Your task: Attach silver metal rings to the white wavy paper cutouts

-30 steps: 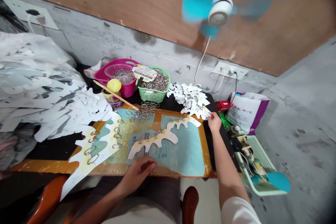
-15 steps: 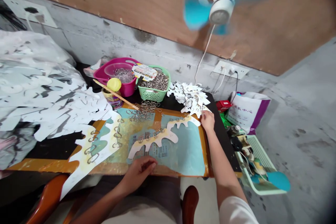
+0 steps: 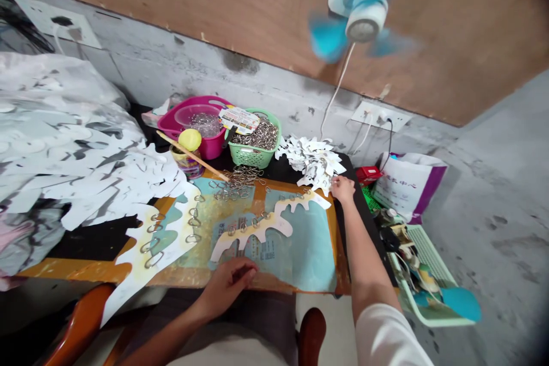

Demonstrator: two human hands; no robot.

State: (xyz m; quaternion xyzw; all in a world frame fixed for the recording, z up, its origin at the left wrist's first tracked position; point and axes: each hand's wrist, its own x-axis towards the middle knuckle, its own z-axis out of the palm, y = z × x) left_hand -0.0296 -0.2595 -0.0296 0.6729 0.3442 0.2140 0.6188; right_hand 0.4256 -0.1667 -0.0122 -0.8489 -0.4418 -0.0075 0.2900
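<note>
**Head view**

Left hand [image 3: 227, 285]: loosely curled, nothing visible in it, at the near edge of the painted work board [image 3: 311, 251].

Right hand [image 3: 343, 189]: fingers drawn narrow at the board's far right corner, against a heap of white paper cutouts [image 3: 311, 160]; cannot tell whether they grip one.

On the board: a white cutout [image 3: 253, 231] with metal rings [image 3: 242, 226] along it; a second ringed cutout [image 3: 167, 240] at the left edge.

Beyond the board: a loose ring pile [image 3: 240, 182] and a full green basket [image 3: 251, 155].

Done so far: those two cutouts ringed.

Left: the heap shows no rings that can be made out.
</note>
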